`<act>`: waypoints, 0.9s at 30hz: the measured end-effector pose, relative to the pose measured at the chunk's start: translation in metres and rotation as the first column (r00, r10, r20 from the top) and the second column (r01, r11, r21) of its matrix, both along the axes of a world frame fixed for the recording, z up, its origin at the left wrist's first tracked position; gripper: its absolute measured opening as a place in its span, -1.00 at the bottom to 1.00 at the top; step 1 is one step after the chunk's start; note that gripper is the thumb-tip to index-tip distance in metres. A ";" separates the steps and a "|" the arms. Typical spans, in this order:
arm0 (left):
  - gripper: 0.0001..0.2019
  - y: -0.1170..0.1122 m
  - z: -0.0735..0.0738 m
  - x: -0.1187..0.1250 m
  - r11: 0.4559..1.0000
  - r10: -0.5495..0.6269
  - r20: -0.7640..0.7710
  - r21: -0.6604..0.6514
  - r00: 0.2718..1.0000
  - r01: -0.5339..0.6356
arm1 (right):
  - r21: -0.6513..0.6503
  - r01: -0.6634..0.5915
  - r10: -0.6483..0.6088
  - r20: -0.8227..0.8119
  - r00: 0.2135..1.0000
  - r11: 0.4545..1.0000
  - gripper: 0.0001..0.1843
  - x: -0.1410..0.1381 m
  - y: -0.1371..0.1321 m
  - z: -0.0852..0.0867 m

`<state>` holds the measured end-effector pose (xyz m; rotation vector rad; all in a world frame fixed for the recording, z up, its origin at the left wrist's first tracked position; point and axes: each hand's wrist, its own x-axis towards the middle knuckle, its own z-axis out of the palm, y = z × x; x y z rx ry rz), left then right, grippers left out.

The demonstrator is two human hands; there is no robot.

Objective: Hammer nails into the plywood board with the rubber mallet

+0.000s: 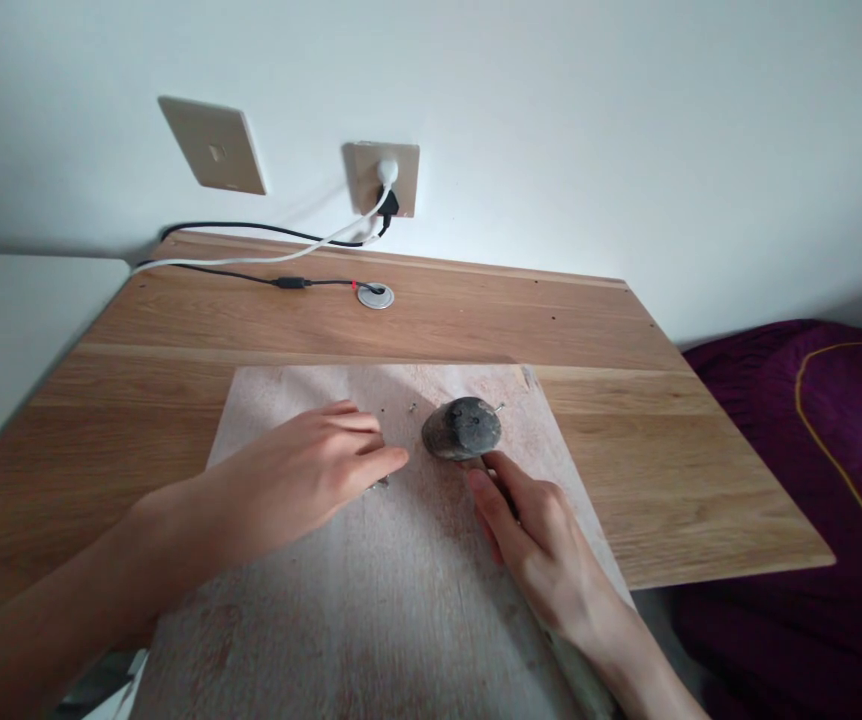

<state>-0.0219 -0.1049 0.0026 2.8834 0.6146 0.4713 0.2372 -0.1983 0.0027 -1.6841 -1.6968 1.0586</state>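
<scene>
While the left hand (pixel 330 450) curls, the right hand (pixel 540 530) grips a mallet (pixel 462 428).

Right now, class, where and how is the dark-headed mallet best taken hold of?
Probably by its handle, coming from the near right: it slants back that way from the bulky, rounded head, and looks much narrower, so easier to wrap around. The right grip is closed around it there, just behind the head.

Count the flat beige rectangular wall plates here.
2 on the white wall: the left plate, without plugs; the right plate, holding a white plug and a black plug.
</scene>
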 end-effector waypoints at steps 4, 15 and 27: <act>-0.80 0.010 -0.001 0.003 0.995 0.020 0.075 -0.098 0.997 -0.013 | 0.019 -0.008 0.008 -0.006 1.000 1.000 -0.59 0.001 0.000 -0.001; -0.87 0.051 -0.008 0.003 0.879 0.361 0.364 -0.439 0.858 -0.184 | 0.018 -0.011 0.012 -0.009 1.000 1.000 -0.58 0.001 0.000 0.000; -0.87 0.048 -0.021 0.001 0.868 0.386 0.275 -0.432 0.880 -0.246 | 0.013 -0.002 0.002 -0.008 1.000 1.000 -0.57 0.001 0.000 0.001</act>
